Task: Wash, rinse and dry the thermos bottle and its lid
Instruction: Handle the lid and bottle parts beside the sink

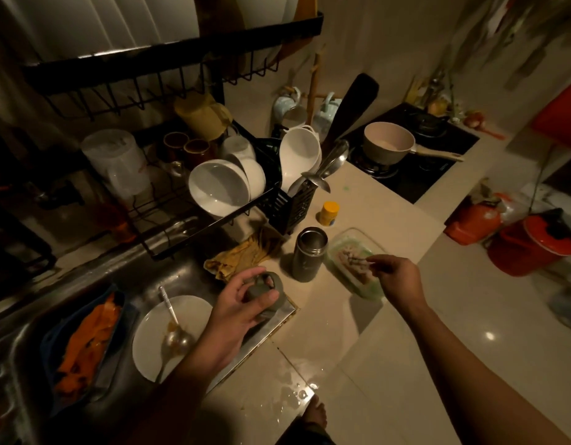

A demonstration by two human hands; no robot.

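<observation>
left hand at lower center has fingers curled round the thermos lid, right hand reaches center-right, fingertips pinching a small utensil over the glass container, open thermos bottle upright between them.

On the far left we see a black dish rack loaded with white bowls, brown cups and a clear plastic jug. Near us in the sink lies a white plate with a spoon, beside a blue tray of orange scraps. On the bench stand a yellow-capped jar, a glass dish and a crumpled yellow cloth. A saucepan sits on the far stove.
</observation>
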